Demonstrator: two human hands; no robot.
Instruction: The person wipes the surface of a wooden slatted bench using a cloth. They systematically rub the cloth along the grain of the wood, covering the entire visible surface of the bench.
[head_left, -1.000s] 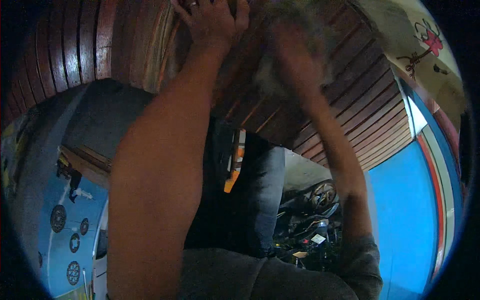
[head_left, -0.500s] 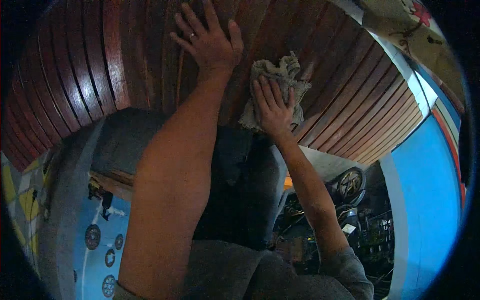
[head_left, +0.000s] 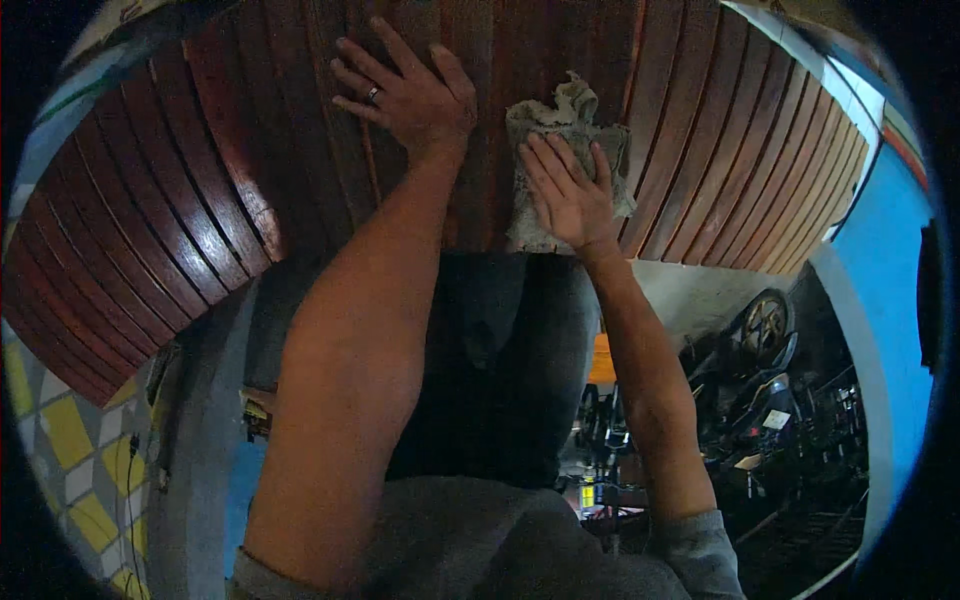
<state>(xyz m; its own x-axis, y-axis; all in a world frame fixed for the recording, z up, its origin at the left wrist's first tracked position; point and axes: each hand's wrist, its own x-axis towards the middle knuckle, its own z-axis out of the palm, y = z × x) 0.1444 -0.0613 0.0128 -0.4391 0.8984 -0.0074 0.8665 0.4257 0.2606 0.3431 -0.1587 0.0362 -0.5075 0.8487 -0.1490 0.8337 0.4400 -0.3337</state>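
Dark reddish-brown wooden slats (head_left: 690, 130) form a broad surface across the upper part of the head view. My left hand (head_left: 420, 100) lies palm down on them with fingers spread, a ring on one finger, and holds nothing. To its right, my right hand (head_left: 572, 195) rests flat on a frayed, greyish rag (head_left: 528, 185), pressing it against the wood. The right fingers are stretched out on top of the cloth rather than wrapped round it. One end of the rag is bunched up beyond the fingertips.
Below the slats' near edge are my dark-clothed legs (head_left: 480, 340). Motorcycles, one wheel (head_left: 765, 325) showing, stand in the shadows at right beside a blue wall (head_left: 885, 290). At lower left, a black cable (head_left: 131, 480) runs over yellow, grey and white patterned tiles (head_left: 70, 430).
My right hand and the rag have shifted slightly right and up in the picture, farther from my left hand. The whole view has turned a little; my left hand stays spread on the slats.
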